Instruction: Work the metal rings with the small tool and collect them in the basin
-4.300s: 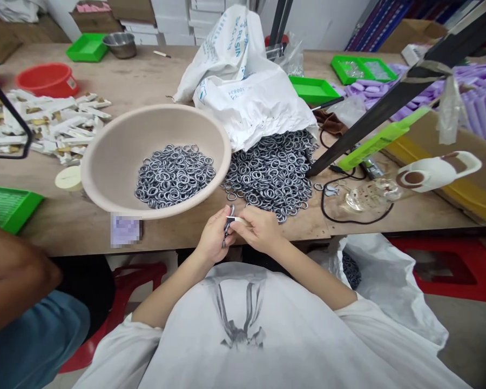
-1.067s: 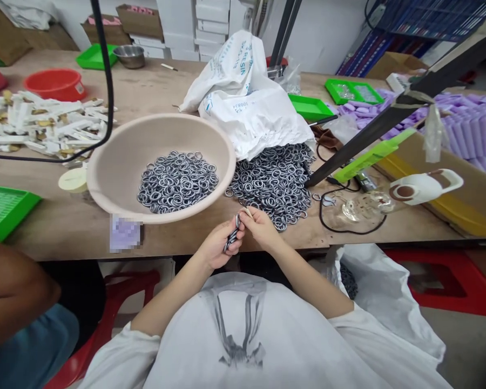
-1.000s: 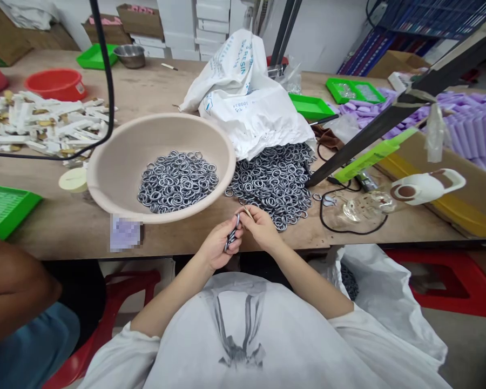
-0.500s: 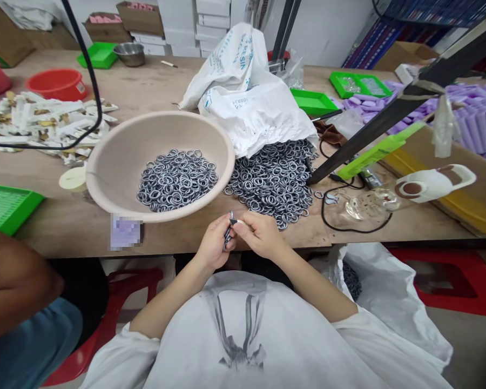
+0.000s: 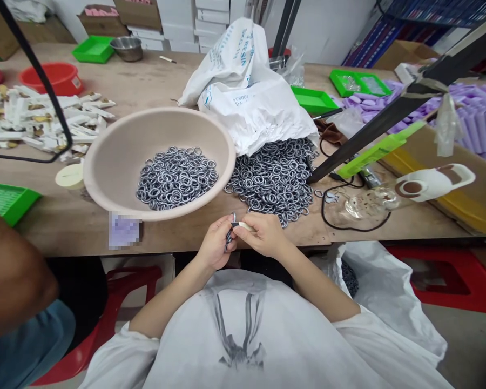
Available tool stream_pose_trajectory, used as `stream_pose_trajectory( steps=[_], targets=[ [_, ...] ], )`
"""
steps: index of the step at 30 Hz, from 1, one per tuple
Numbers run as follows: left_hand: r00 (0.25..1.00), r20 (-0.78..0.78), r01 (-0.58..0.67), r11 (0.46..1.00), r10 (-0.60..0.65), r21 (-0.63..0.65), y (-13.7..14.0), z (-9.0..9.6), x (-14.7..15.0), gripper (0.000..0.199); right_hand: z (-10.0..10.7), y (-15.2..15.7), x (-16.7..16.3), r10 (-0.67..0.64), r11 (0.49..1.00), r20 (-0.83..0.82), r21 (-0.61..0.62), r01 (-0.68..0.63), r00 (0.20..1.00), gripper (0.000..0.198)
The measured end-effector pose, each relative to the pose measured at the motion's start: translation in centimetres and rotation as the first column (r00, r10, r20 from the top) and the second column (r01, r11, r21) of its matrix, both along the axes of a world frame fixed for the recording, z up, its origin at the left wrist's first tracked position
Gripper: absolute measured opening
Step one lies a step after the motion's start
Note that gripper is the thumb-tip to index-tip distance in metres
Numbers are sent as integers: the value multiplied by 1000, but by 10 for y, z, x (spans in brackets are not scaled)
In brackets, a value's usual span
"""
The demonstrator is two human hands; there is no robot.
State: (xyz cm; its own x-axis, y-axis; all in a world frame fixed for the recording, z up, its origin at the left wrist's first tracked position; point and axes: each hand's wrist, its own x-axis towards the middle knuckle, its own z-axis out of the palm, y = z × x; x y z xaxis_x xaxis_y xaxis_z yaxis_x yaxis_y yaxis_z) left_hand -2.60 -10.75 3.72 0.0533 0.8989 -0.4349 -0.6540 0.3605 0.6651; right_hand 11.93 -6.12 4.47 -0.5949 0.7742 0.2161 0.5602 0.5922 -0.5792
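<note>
My left hand (image 5: 216, 244) is closed around several grey rings (image 5: 229, 237) at the table's front edge, with one ring (image 5: 234, 217) raised at its fingertips. In my right hand (image 5: 266, 233), thumb and fingers pinch a small tool (image 5: 246, 226) with a pale body and a dark tip. That tip touches or nearly touches the raised ring; fingers hide the exact contact. Left of my hands stands a wide beige basin (image 5: 117, 146) part filled with grey rings. A heap of the same rings (image 5: 273, 178) spills from a white sack (image 5: 253, 108) beyond my hands.
A black post (image 5: 372, 121) slants across the right side near a clear bottle (image 5: 372, 205) and a cable. Purple pieces (image 5: 478, 124) fill a carton at right. White pieces (image 5: 36, 116) lie at left, near another person's arm (image 5: 16, 265). An open white bag (image 5: 384, 292) stands below the table.
More of the small tool's pale body shows between my fingers, and the raised ring sits slightly differently. Both hands stay in nearly the same place. The view has shifted slightly.
</note>
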Motion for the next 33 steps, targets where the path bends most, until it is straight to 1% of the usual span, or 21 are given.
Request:
stream_pose_trajectory(
  steps=[6,11,12,14,16,17,19,21,23,25,28,29,30,31,32,33],
  targets=[
    [1000,-3,28,1000,-28,-3,1,-1,-4,41,0,-2,-3,-20,996,-5,-90,19,1000,48],
    [998,-24,62,998,-62,-15,0,-7,-13,43,-11,3,-11,-40,983,-4,-182,38,999,49],
    [996,-33,81,997,-82,-15,-3,-8,-15,44,-13,7,-12,-62,981,28,-182,66,998,49],
    [985,-47,168,986,-168,-16,-9,-7,-18,44,-14,17,-11,-172,970,148,-148,193,974,49],
    [970,-47,239,971,-239,-12,-16,-6,-21,45,-12,28,-11,-306,940,289,-57,335,907,50],
    [970,-45,237,971,-237,-8,-18,-6,-23,45,-9,33,-12,-340,931,345,-6,364,875,49],
    [986,-47,163,987,-163,2,-19,-7,-28,43,-6,41,-21,-318,946,418,79,315,851,45],
    [994,-65,89,996,-88,17,-16,-10,-32,37,-4,49,-36,-248,969,484,118,218,839,43],
    [995,-79,61,997,-58,37,-14,-12,-36,31,-6,58,-53,-201,980,543,114,165,815,40],
    [996,-83,31,998,-26,55,-12,-14,-40,31,-10,66,-65,-178,984,565,94,151,806,36],
    [997,-71,-23,999,26,33,-11,-16,-45,30,-11,70,-64,-176,984,540,95,148,823,32],
    [997,-63,-33,999,35,21,-11,-17,-46,27,-11,67,-59,-177,984,497,82,156,849,28],
    [998,-58,-39,999,39,11,-10,-17,-47,27,-10,63,-52,-169,985,417,34,170,893,25],
    [997,-61,-42,999,42,7,-9,-18,-46,28,-10,56,-46,-152,983,289,-59,176,945,24],
    [996,-75,-44,999,45,13,-8,-19,-44,32,-10,48,-40,-134,968,110,-197,154,985,25],
    [994,-97,-44,999,46,27,-7,-19,-40,36,-11,38,-35,-131,930,-95,-356,89,987,28]
  ],
)
